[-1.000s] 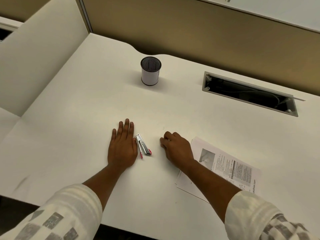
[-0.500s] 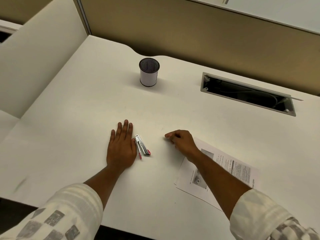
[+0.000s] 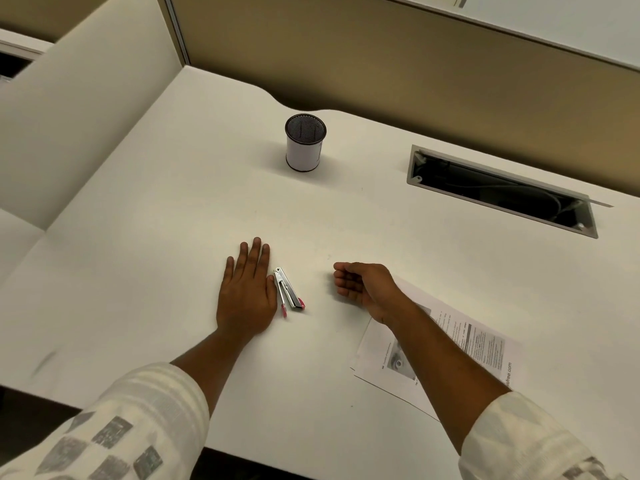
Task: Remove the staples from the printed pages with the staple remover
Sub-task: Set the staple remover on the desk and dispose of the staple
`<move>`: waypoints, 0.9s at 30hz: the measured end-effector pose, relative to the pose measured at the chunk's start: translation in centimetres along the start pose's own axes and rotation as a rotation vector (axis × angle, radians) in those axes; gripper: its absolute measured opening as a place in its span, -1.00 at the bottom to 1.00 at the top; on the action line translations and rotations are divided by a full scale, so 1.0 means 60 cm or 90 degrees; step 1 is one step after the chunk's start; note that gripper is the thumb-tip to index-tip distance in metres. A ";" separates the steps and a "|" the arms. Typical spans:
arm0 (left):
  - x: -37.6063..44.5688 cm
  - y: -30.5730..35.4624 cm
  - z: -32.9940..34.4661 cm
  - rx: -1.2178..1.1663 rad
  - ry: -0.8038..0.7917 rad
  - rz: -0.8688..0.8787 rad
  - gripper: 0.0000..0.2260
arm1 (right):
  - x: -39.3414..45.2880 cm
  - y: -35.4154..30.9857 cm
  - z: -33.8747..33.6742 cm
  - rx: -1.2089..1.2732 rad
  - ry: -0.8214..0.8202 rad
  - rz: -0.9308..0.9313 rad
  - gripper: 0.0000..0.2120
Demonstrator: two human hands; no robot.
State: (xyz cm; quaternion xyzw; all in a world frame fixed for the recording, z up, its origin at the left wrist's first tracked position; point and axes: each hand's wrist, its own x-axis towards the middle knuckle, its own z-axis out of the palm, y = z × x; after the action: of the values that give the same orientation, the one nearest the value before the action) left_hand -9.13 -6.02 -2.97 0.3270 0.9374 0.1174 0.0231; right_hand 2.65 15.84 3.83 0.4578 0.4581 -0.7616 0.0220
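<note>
Lying flat on the white bench (image 3: 145,258): left hand (image 3: 246,292), palm down, fingers straight and together, holding nothing. Item beside it, just off the thumb side and touching or nearly touching the thumb: staple remover (image 3: 288,292), metal, with pink tips on the ends nearer the person, its two arms spread in a narrow V, resting on the bench. Item to the right of the remover, apart from it: right hand (image 3: 363,284), turned on its side, fingers loosely curled inward; nothing visible in it, though the palm is partly hidden. Item under and beyond the right forearm: printed pages (image 3: 460,351), a sheaf lying flat at an angle near the front right of the bench, bearing text and a small picture; staples too small to tell. Item at the back of the bench, well apart from both hands: mesh pen cup (image 3: 304,143), upright, white-sided, dark rim. Item to its right, set into the bench: cable hatch (image 3: 502,192), open, with dark cables inside. Both sleeves (image 3: 114,427) white with grey squares.
</note>
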 end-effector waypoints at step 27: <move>0.000 0.000 0.002 -0.021 0.016 0.007 -0.45 | -0.001 0.052 -0.021 -0.910 0.155 -0.496 -0.78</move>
State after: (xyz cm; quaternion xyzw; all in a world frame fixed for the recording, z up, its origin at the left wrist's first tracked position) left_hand -9.11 -6.02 -3.12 0.3299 0.9338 0.1374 0.0163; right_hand 4.94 14.90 1.56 0.2209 0.9577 -0.1841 -0.0079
